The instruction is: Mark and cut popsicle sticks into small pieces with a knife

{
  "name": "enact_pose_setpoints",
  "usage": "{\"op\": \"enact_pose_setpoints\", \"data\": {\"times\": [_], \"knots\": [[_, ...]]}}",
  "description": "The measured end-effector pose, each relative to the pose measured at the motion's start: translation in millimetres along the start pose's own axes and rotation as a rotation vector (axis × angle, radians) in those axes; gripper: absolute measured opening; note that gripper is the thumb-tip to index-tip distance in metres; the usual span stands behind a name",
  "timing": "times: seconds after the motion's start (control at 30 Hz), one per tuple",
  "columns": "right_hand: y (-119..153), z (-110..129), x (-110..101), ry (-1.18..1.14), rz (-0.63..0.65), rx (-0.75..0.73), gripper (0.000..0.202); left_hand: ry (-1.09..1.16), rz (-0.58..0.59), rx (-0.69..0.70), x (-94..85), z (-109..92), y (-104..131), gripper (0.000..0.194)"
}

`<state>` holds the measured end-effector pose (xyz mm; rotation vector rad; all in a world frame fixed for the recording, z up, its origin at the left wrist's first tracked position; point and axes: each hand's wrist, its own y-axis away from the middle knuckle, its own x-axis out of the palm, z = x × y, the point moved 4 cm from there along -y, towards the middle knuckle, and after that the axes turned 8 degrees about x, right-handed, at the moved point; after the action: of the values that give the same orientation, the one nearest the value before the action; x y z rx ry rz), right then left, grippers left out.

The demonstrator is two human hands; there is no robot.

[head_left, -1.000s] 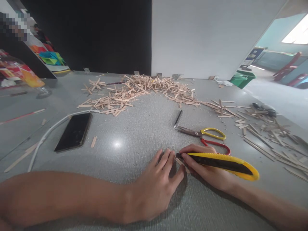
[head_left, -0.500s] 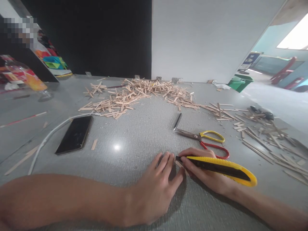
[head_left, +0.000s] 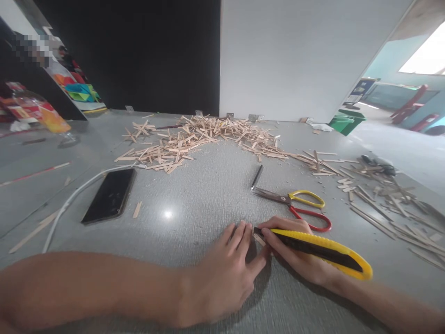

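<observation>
My right hand (head_left: 295, 250) is closed round a yellow and black utility knife (head_left: 323, 250), its blade end pointing left. Beneath the blade lies a small wooden stick piece (head_left: 259, 239), partly covered by my fingers. My left hand (head_left: 231, 269) presses this piece to the grey table, fingertips close to the blade and thumb beside it. Just beyond my right hand are scissors (head_left: 288, 199) with one yellow and one red handle. A dark pen-like tool (head_left: 257, 177) lies by the scissors' tips.
A heap of wooden sticks (head_left: 208, 132) runs along the back panel. More strips (head_left: 375, 204) lie at the right. On the left are a black phone (head_left: 109, 195), a white cable (head_left: 74, 195) and a bottle (head_left: 52, 118). A green bin (head_left: 347, 121) stands beyond the table.
The rear end of the knife has dipped slightly toward me, while its blade end stays by my left fingertips. My left hand has hardly moved.
</observation>
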<state>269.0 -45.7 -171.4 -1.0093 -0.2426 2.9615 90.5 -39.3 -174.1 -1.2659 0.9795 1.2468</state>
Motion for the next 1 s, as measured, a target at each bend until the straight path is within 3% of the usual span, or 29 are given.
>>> {"op": "enact_pose_setpoints", "data": {"times": [0.4, 1.0], "knots": [[0.6, 4.9, 2.4, -0.011, 0.009, -0.076, 0.024, -0.143, 0.062, 0.052, -11.1, 0.9, -3.9, 0.066], [-0.2, 6.0, 1.9, -0.016, 0.018, -0.055, 0.039, -0.164, 0.07, 0.07, -7.7, -2.1, -3.2, 0.064]]}}
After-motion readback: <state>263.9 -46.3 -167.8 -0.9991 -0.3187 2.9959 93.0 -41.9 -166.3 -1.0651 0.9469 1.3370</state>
